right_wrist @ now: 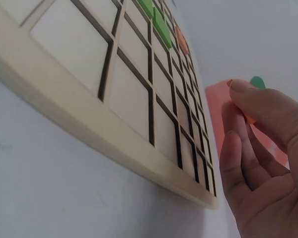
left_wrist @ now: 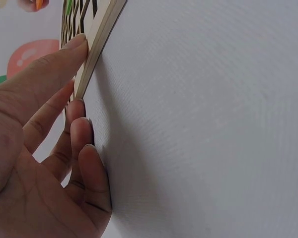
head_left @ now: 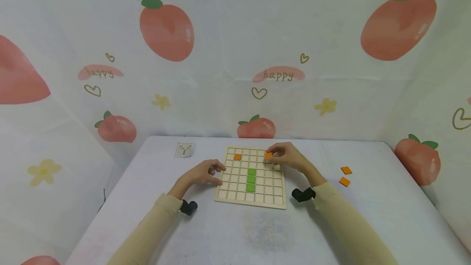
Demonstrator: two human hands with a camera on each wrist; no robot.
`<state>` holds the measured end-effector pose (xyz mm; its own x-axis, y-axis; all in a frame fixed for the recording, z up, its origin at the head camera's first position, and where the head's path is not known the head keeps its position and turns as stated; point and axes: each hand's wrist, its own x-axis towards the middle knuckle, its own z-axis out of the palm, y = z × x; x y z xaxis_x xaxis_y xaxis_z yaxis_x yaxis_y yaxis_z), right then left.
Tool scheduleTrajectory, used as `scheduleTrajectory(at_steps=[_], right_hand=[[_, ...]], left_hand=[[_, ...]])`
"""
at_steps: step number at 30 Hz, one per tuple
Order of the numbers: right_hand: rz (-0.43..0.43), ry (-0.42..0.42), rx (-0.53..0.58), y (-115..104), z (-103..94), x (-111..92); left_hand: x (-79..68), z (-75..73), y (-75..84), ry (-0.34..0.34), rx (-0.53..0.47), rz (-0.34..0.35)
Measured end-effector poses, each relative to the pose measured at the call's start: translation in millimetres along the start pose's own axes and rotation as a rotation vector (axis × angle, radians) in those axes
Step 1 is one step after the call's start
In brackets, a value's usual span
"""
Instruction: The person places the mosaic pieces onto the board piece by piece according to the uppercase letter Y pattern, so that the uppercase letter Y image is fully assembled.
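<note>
A square wooden grid board point(head_left: 241, 196) lies on the white table. Three green square tiles point(head_left: 251, 179) form a column in its middle cells, and an orange square tile point(head_left: 237, 157) sits in a cell at its upper left. Between thumb and fingers, my right hand point(head_left: 288, 155) pinches another orange square tile point(head_left: 268, 156) over the board's upper right part; the fingers hide much of it in the right wrist view. My left hand point(head_left: 202, 173) is at the board's left edge, its thumb point(left_wrist: 69, 59) against the rim and its fingers loosely bent beside it.
Two loose orange tiles, one farther back point(head_left: 346, 170) and one nearer point(head_left: 344, 181), lie on the table to the right. A small printed card point(head_left: 184, 149) with a coloured grid pattern lies at the back left. Behind the table hangs a fruit-patterned cloth point(head_left: 220, 52).
</note>
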<state>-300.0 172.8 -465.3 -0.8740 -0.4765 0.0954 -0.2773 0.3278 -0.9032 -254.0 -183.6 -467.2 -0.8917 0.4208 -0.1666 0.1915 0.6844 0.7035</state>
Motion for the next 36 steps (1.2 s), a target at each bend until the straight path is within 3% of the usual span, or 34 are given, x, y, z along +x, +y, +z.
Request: scheduleTrajectory(at_steps=[12,26,36], right_hand=[[-0.041,-0.028,-0.056,0,19.3,13],[-0.16,-0.085,-0.085,-7,48.9,31],[-0.152,-0.088,-0.132,-15,62.0,35]], left_hand=[[-1.2,-1.3,-0.2,-0.007,-0.009,0.01],[-1.6,-0.3,-0.6,-0.003,0.003,0.022],[-0.4,-1.3,-1.9,-0.012,0.005,0.015]])
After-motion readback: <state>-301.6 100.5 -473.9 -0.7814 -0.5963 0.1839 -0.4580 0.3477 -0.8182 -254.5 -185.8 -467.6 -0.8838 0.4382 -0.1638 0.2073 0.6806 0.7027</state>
